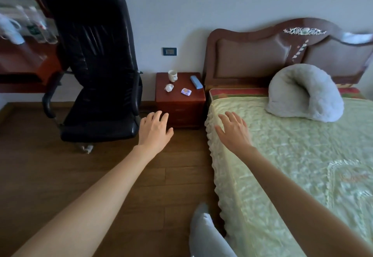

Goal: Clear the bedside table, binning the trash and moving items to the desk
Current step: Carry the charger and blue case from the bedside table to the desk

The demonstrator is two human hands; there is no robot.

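The red-brown bedside table stands between a chair and the bed. On it are a white cup at the back, a crumpled white wrapper, a small purple packet and a blue box at the right edge. My left hand is stretched out over the floor in front of the table, fingers apart, empty. My right hand hovers over the bed's near corner, also spread and empty. The desk is at the far left.
A black office chair stands left of the bedside table, beside the desk, which holds blurred bottles. The bed with a green cover and a grey pillow fills the right. Wooden floor lies in front. My knee shows below.
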